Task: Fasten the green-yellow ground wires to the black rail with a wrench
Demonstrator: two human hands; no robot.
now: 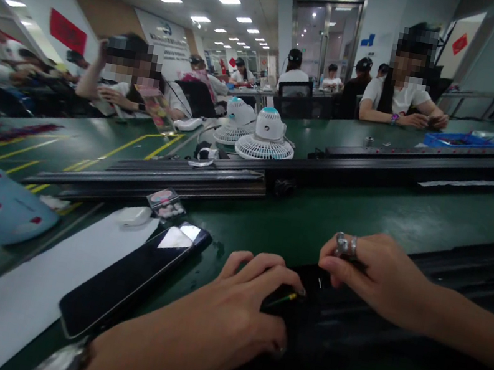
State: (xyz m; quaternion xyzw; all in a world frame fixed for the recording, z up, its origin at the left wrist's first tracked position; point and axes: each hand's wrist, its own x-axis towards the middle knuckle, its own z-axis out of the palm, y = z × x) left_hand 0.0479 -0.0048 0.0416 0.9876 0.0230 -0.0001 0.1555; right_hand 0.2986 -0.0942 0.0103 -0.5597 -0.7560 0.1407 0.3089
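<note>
My left hand [249, 302] curls over the near end of a long black strip [331, 332], thumb on the close side and fingers on the far side. Between thumb and index finger shows a thin green piece with a yellow tip [287, 300], perhaps a wire. My right hand [370, 266], wearing rings, is closed in a pinch just above the strip, to the right of the left fingertips. Whatever it pinches is hidden by the fingers. A small bright glint lies below that pinch on the dark surface.
Left of my hand, a black phone [130, 285] overlaps a white paper sheet [46, 278] with a white earbud case [133, 216]. Black rails [172, 179] cross the green table beyond. White fans [267, 138] and a blue tray [457, 141] stand farther back. Co-workers sit opposite.
</note>
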